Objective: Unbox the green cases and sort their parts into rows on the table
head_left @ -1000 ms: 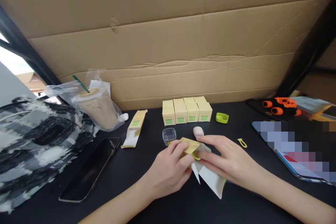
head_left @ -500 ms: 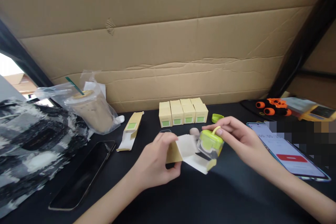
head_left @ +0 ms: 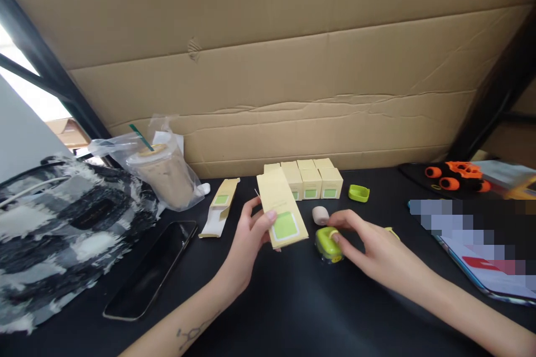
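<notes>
Presently | left hand (head_left: 251, 240) grips box (head_left: 283, 205), thumb on its face, lower corner just apart from green case (head_left: 326, 241) | right hand (head_left: 368, 242) pinches that case's top loop | from case: green lid (head_left: 359, 193) one o'clock, black phone (head_left: 151, 273) nine, tabletop (head_left: 288, 312) room toward six

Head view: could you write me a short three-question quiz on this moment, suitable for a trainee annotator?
1. Multiple choice: what does the left hand hold?
a) the dark phone
b) a yellow carton
c) the orange toy

2. True or false: the bagged drink stands to the left of the row of small boxes, as the picture shows it.

3. Short answer: which hand is touching the green-topped container?

Key: 1. b; 2. true; 3. the right hand.
</notes>
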Demonstrator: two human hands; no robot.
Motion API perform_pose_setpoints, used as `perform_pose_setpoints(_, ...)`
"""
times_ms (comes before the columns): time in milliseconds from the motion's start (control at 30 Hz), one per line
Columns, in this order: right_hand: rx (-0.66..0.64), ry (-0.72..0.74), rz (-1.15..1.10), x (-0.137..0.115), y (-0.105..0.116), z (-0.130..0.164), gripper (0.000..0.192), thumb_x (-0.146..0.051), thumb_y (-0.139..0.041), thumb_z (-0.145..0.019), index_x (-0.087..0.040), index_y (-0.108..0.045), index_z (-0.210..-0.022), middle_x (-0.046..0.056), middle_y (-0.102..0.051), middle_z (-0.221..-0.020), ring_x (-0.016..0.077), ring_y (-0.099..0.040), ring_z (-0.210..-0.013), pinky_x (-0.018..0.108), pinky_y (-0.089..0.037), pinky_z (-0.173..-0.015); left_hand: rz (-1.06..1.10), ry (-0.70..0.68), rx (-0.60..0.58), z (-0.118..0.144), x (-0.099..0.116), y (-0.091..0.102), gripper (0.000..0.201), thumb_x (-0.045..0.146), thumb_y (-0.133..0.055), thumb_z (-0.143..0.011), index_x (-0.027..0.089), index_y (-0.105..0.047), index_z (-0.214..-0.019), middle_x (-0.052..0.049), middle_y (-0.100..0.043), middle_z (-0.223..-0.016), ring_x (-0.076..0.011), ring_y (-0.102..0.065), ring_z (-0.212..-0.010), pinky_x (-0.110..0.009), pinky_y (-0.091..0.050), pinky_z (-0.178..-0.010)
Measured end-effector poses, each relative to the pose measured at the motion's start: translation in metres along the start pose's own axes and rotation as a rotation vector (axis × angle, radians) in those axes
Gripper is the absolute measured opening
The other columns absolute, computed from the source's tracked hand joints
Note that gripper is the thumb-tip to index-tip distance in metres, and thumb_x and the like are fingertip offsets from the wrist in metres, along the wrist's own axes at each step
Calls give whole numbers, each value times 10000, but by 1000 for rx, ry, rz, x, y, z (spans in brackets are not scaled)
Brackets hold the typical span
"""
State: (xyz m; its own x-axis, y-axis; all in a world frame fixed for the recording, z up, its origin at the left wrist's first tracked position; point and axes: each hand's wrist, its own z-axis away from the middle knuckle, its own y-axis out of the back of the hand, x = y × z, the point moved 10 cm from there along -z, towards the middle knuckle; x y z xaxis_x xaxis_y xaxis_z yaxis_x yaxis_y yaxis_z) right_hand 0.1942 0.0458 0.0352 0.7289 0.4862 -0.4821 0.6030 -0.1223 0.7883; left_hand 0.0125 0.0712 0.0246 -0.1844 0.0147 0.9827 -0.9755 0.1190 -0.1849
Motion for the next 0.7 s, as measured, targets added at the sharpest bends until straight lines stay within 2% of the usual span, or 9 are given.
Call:
perform_pose_setpoints(67,52,70,42,-10,6,1,255,-251,-498,-873,-254,-471,-1127,51,-654,-1090,230,-642,-997,379,-525,-812,16,-4,-15,1,2,-2,502,423,-591,-799,171,-375,-1176,-116,-643,-1043,-191,-634,-736,-262,-490,-517)
perform_pose_setpoints(167,142,259,43,-33,12,9,436,-213,-552,-846,-223,-387,-1249,108,-573,-1190,237,-562,-1115,394,-495,-894,46,21,-54,5,1,-9,500,397,-602,-801,158,-381,-1181,-122,-639,-1042,-199,-631,-766,-279,-512,-539)
perform_pose_setpoints(267,170,437,41,-56,5,21,426,-170,-533,-876,-209,-364,-1265,101,-598,-1072,204,-599,-960,342,-531,-783,64,73,-103,11,-4,-17,469,380,-602,-806,147,-411,-1166,-128,-633,-1048,-216,-634,-812,-287,-523,-560)
perform_pose_setpoints(433,314,552,198,-70,9,35,372,-113,-543,-867,-212,-464,-1216,62,-606,-900,174,-596,-772,312,-520,-672,88,118,-147,17,-11,-25,468,364,-624,-804,141,-410,-1156,-135,-641,-1038,-217,-646,-800,-308,-545,-581)
perform_pose_setpoints(533,357,622,290,-74,12,40,409,-52,-556,-836,-220,-520,-1207,41,-594,-871,158,-591,-760,308,-514,-679,97,163,-165,18,-18,-28,477,354,-638,-805,144,-401,-1162,-142,-644,-1048,-215,-653,-810,-332,-564,-613)
perform_pose_setpoints(700,418,673,351,-70,14,43,402,-26,-573,-815,-219,-559,-1168,36,-609,-933,164,-622,-863,342,-540,-786,104,202,-190,20,-25,-30,440,355,-616,-830,153,-400,-1156,-150,-634,-1086,-238,-655,-903,-335,-579,-638)
